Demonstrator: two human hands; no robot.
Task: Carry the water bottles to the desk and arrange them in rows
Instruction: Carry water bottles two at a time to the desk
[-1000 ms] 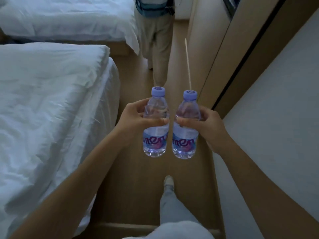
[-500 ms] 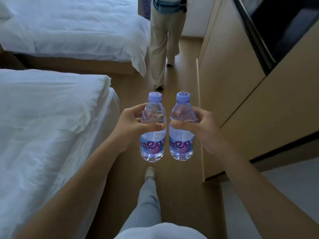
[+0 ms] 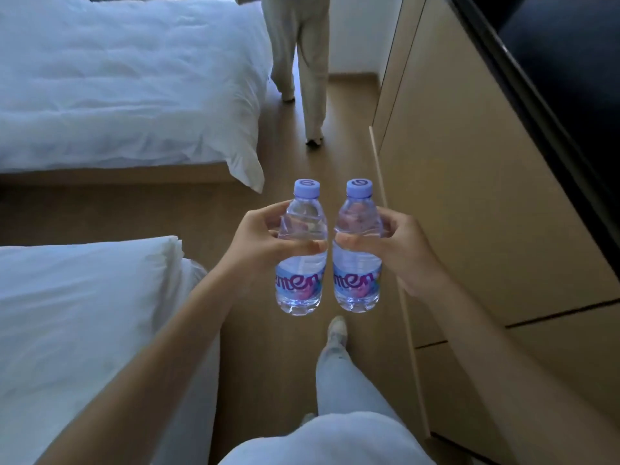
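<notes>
Up in the air, two bottles stood upright side by side, just apart, over the floor [image 3: 268, 364] of the aisle. The left bottle [image 3: 301, 260] and the right bottle [image 3: 358, 260] were alike: clear plastic, a pale purple cap on each, a blue label with purple letters round the lower body, and water that looked to fill them nearly to the neck.

The left hand [image 3: 258, 243] was the grip on the left bottle, its thumb across the front just above the label and its fingers curled round the far side. The right hand [image 3: 396, 243] held the right bottle the same way, thumb in front, fingers wrapped behind. Both forearms reached in from the lower corners.

Below the bottles, the person's leg in light trousers stepped forward, a pale shoe [image 3: 337, 330] on the wood floor. To the left lay the near bed [image 3: 84, 330] with white bedding; beyond it, across a gap of floor, the far bed [image 3: 117, 88] had a white duvet hanging over its corner. On the right ran a tan cabinet [image 3: 469, 196] with flat fronts, a dark panel above it at the upper right. Ahead in the aisle stood another person [image 3: 308, 62] in loose beige trousers, seen from the waist down.
</notes>
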